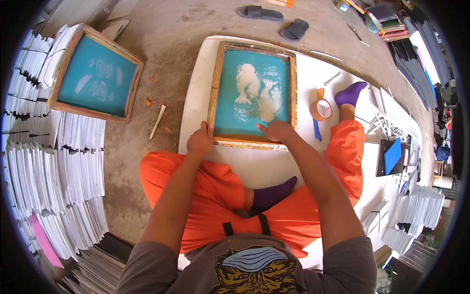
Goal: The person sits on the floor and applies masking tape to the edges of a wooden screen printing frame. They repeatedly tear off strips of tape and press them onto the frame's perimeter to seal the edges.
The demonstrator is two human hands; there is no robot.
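Observation:
A wooden screen printing frame with teal mesh and two pale figure stencils lies on the white board in front of me. My left hand is closed on its near left corner, fingers along the outer edge. My right hand grips the near rail toward the right, its thumb reaching over the mesh; some fingers are hidden beneath the hand. Right of the frame sits a roll of brown tape, with a blue strip close by.
A second screen printing frame leans on tall stacks of white sheets at left. Dark slippers lie on the floor beyond the white board. Paper scraps and a blue flat item are at right, near my purple-socked foot.

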